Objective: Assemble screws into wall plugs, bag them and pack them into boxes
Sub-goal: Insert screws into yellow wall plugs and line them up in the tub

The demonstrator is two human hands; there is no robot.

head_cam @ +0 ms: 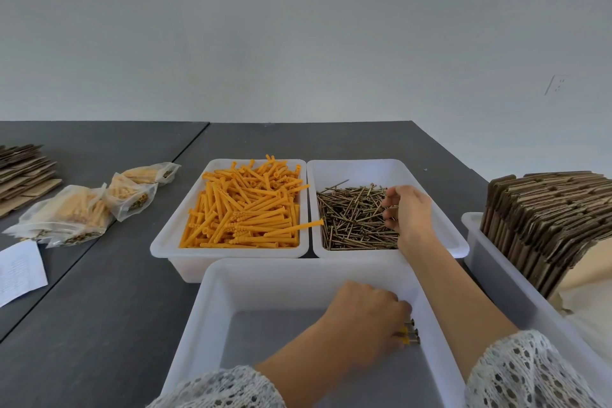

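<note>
Gripping plugged screws, left hand | right hand pinching screws

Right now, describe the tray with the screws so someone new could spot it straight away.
On the dark grey table, two white trays sit side by side at the back, ahead of a nearer, almost bare one. The screw tray is the right one of the pair, where the right hand reaches in. It holds thin brownish metal screws; its neighbour holds orange wall plugs.

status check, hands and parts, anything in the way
Left hand holds assembled plugs in near bin. Right hand picking screws. Nothing blocking.
</note>
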